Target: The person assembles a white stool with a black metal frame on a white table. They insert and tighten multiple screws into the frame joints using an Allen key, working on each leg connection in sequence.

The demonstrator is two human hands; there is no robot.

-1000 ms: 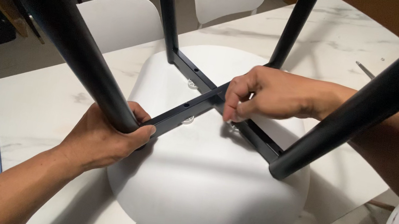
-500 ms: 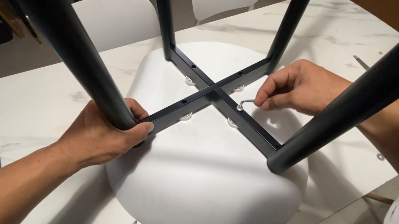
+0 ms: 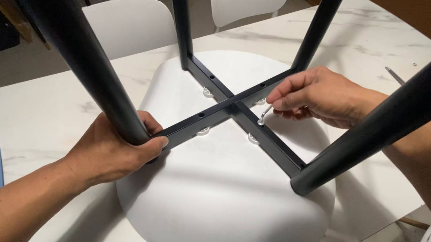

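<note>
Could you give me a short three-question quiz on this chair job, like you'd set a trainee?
1. True or false: the white chair seat lies upside down on the marble table.
2. Which hand holds the small metal hex key at the black cross frame? A) left B) right
3. What does the left hand grip?

Key
1. True.
2. B, the right hand.
3. The base of the near black leg, where it meets the frame.

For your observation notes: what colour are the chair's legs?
Black, seen in the head view: chair legs.
</note>
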